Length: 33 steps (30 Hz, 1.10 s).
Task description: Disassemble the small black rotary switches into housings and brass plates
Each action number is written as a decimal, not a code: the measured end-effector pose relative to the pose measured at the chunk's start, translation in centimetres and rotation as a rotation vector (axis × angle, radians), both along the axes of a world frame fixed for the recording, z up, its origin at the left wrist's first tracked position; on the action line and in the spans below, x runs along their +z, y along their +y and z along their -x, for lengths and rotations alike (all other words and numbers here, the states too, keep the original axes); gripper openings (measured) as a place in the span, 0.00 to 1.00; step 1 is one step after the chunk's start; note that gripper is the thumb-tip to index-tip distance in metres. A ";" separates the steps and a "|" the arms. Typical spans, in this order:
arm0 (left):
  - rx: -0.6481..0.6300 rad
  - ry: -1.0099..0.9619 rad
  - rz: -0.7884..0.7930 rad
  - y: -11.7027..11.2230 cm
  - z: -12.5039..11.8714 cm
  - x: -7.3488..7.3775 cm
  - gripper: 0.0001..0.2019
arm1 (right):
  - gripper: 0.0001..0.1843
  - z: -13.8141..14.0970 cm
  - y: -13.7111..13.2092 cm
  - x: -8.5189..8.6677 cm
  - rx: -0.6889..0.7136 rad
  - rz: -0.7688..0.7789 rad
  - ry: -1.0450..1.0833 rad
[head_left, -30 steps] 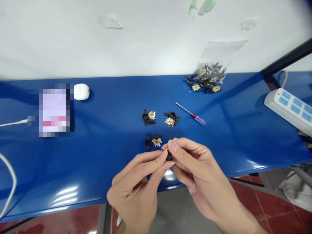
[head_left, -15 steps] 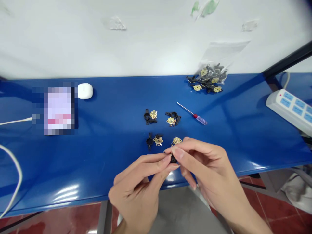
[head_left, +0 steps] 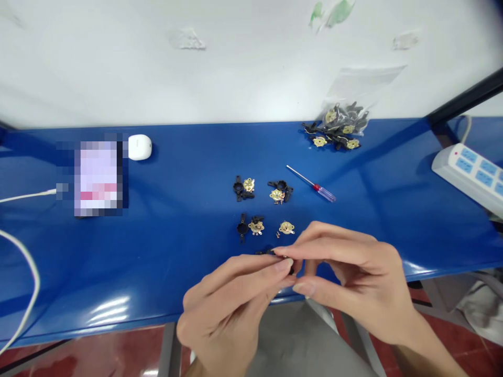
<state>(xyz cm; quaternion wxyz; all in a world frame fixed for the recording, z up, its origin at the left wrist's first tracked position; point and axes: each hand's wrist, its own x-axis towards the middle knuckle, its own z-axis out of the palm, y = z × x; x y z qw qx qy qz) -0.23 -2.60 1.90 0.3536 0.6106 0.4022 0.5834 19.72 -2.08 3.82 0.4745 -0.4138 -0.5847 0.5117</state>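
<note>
My left hand [head_left: 231, 306] and my right hand [head_left: 353, 277] meet over the front edge of the blue table [head_left: 176, 235], fingertips pinched together on a small black plastic part [head_left: 271, 253] that is mostly hidden between them. Just beyond the fingers lie a brass disc [head_left: 286, 228] and a black-and-brass pair [head_left: 250, 226]. Two more such sets [head_left: 244, 188] [head_left: 280, 191] lie farther back.
A small screwdriver [head_left: 312, 184] with a red and clear handle lies right of the sets. A clear bag with several black and brass parts [head_left: 338, 128] rests by the wall. A white power strip [head_left: 469, 175] is at right, a white oval device [head_left: 139, 147] and cables at left.
Both hands have drifted right and slightly toward me. My right hand has turned flatter, and the brass disc behind the fingers has come into full view.
</note>
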 end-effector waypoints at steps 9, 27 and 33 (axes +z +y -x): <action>-0.021 -0.070 0.024 0.3 0.0 -1.0 0.23 | 0.18 0.1 0.6 -0.5 0.011 0.121 0.017; -0.103 -0.012 0.026 0.4 0.4 -1.3 0.21 | 0.14 -1.0 2.1 -0.1 0.179 0.432 0.145; -0.104 -0.008 0.122 0.9 0.1 -1.2 0.22 | 0.13 -1.1 3.0 -0.7 0.202 0.515 0.294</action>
